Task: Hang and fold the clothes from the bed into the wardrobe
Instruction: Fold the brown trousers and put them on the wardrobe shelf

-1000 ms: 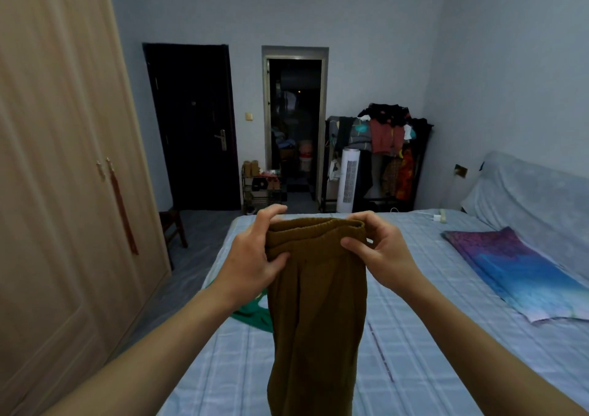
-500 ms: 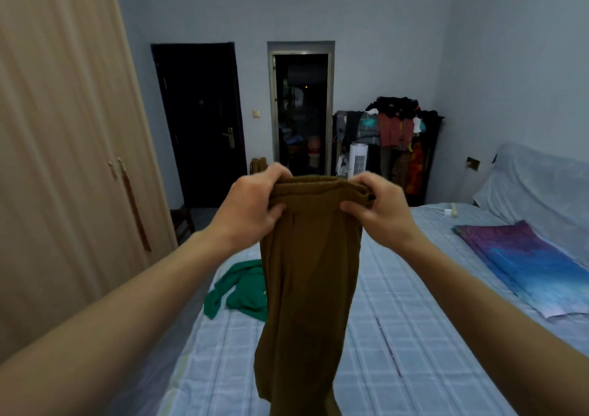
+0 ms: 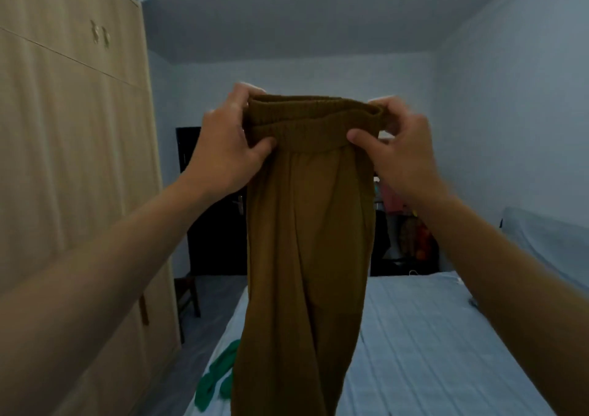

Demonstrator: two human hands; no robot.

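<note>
Compared with half a second ago, the brown trousers (image 3: 306, 224) are lifted higher, and their waistband is stretched wider between the hands. They hang in the air over the left edge of the bed (image 3: 430, 336). The left hand (image 3: 223, 148) grips the waistband's left end, thumb in front and fingers curled behind. The right hand (image 3: 404, 154) pinches the right end the same way. The cloth is soft and matt, with a gathered elastic band, and falls in long loose folds. A crumpled green garment (image 3: 216, 374) lies at the bed's left edge, near the pale wood-grain wardrobe (image 3: 73, 160)

brown pants (image 3: 306, 240) hang upright mid-room, elastic waistband up; green garment (image 3: 216, 380) crumpled on bed's (image 3: 430, 336) near-left edge; wardrobe (image 3: 73, 160) shut, left.
</note>
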